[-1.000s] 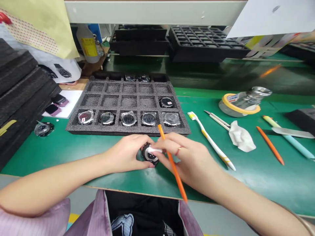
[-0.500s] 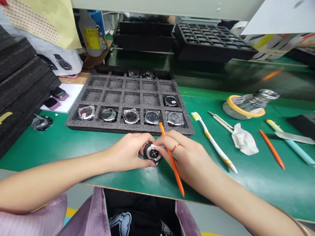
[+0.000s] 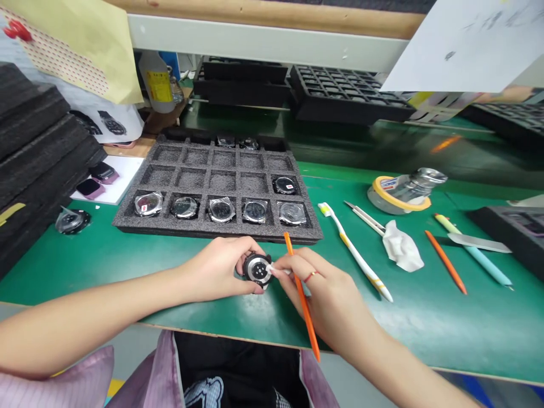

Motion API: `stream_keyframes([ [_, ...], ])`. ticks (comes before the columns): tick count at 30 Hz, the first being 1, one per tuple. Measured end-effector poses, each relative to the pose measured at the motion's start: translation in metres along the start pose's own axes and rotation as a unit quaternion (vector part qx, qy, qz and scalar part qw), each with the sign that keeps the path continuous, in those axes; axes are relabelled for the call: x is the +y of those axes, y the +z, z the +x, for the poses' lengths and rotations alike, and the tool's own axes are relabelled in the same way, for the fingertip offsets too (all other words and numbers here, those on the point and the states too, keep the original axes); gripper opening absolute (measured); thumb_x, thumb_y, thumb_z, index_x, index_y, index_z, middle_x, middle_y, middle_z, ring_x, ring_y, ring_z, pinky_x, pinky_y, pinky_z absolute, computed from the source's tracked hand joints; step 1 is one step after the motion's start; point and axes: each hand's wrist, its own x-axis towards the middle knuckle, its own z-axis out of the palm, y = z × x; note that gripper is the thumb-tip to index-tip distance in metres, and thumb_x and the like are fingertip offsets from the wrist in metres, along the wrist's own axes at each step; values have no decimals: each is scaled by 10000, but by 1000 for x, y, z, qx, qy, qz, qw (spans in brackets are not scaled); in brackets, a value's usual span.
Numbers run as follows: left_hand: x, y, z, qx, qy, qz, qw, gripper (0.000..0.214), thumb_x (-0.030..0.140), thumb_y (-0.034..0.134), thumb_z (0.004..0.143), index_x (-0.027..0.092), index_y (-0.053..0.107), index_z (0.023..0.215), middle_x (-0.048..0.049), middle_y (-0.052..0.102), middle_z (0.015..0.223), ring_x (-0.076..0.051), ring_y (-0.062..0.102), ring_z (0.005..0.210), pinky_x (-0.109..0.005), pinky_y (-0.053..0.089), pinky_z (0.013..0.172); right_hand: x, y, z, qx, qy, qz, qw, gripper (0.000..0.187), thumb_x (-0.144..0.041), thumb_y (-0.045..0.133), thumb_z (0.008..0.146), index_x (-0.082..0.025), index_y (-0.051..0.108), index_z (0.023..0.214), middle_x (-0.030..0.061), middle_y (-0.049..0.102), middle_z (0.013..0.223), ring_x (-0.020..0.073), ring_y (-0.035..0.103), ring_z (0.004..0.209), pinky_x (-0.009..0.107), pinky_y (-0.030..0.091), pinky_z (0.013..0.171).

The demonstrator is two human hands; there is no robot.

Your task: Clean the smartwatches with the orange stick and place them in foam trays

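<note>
My left hand grips a round black watch case by its edge, with the silver-ringed sensor back facing up. In my right hand, a small white wipe is pinched at the fingertips and touches the right side of the watch back. A pointed orange plastic stick is also held between the fingers of that hand. Just beyond both hands lies a grey foam tray. Several film-wrapped watches, such as this one, sit in its front row.
To the right lie a toothbrush, tweezers, a crumpled wipe, a second orange stick, a knife and a pen. A yellow-rimmed bowl holds a bottle. Stacked foam and a watch are left.
The camera view has shifted, so the scene sits lower and further left. The wipe has moved from the upper part of the watch back to its right edge.
</note>
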Motion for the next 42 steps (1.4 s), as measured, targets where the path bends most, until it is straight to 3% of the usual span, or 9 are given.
stream_keyframes([
  [6, -4, -1, -1, -5, 18, -3, 1000, 431, 289, 879, 703, 187, 640, 1047, 11, 703, 860, -155, 651, 747, -254, 493, 679, -24, 19, -27, 93, 49, 66, 992, 131, -76, 572, 930, -200, 612, 944, 17, 631, 779, 114, 612, 615, 215, 502, 550],
  [13, -6, -1, 0, -5, 29, 29, 999, 550, 305, 942, 617, 197, 643, 1067, 20, 674, 841, -158, 645, 745, -259, 499, 687, -5, 1, -34, 189, 162, 111, 962, 108, -175, 721, 867, -247, 657, 916, 12, 663, 807, 159, 652, 689, 298, 549, 653],
  [21, -4, -2, 0, -13, 31, 25, 999, 501, 289, 916, 663, 170, 637, 1062, -3, 699, 887, -169, 663, 774, -266, 501, 697, -16, 20, -26, 121, 71, 110, 984, 117, -109, 640, 903, -221, 626, 933, 15, 644, 826, 113, 620, 634, 238, 529, 577],
  [24, -4, -3, -1, -12, 29, 25, 999, 502, 308, 917, 665, 171, 635, 1057, 10, 684, 849, -166, 651, 753, -267, 499, 689, -2, 13, -25, 145, 81, 35, 986, 93, -149, 657, 905, -227, 619, 870, 21, 655, 802, 129, 625, 621, 258, 526, 572],
  [30, -4, -2, 0, -15, 20, 28, 999, 509, 307, 919, 664, 177, 624, 1058, 17, 674, 843, -153, 625, 737, -268, 499, 688, 39, -21, -33, 230, 209, -9, 950, 89, -339, 741, 863, -279, 683, 891, 38, 709, 795, 219, 663, 663, 402, 561, 686],
  [34, -5, 0, 0, -8, 16, 20, 1000, 524, 324, 923, 655, 183, 612, 1053, 19, 673, 848, -154, 630, 741, -270, 502, 686, 56, -27, -35, 247, 286, -23, 926, 193, -450, 731, 850, -285, 743, 949, 73, 732, 821, 299, 688, 768, 511, 553, 818],
  [36, -5, 0, -1, -4, 18, 19, 1000, 518, 331, 919, 659, 190, 607, 1048, 23, 668, 847, -155, 631, 741, -272, 501, 682, 53, -25, -36, 264, 290, -21, 920, 284, -474, 743, 831, -266, 760, 1023, 66, 724, 835, 272, 676, 766, 512, 538, 878],
  [39, -5, 1, -1, -5, 17, 15, 1000, 523, 337, 922, 653, 191, 601, 1040, 26, 663, 844, -154, 629, 734, -271, 497, 674, 33, -20, -39, 329, 273, 43, 903, 293, -420, 762, 832, -216, 769, 1041, 35, 702, 812, 168, 623, 667, 386, 541, 756],
  [42, -5, 0, -2, -6, 19, 17, 1000, 524, 352, 919, 656, 190, 599, 1038, 24, 658, 848, -153, 625, 734, -272, 492, 673, 9, -10, -46, 321, 266, 245, 875, 242, -416, 669, 925, -219, 768, 823, 9, 669, 678, 123, 564, 573, 291, 472, 577],
])
